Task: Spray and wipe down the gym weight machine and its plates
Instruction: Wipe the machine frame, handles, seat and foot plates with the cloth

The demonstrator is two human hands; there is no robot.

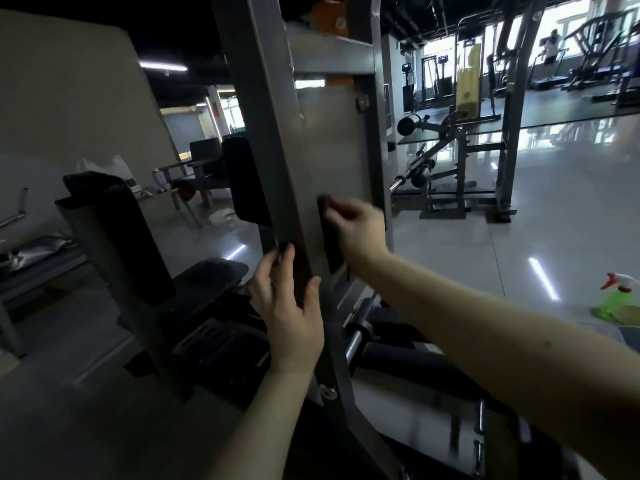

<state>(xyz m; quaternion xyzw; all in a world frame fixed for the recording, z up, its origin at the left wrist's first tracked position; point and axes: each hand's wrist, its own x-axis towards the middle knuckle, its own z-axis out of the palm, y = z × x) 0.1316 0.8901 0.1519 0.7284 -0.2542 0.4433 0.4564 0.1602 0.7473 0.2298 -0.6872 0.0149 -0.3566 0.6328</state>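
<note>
Gym floor (519,220) behind; left hand (287,313) grips upright left-leaning post (263,116), right hand (360,233) pinches cloth (330,247).

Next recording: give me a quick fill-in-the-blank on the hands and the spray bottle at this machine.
The right hand presses a dark ___ against the grey panel.
The left hand grips the slanted post, ___ the right hand.
The spray bottle, with its ___ body, is in neither hand.
Missing words: cloth; below; green.
</note>
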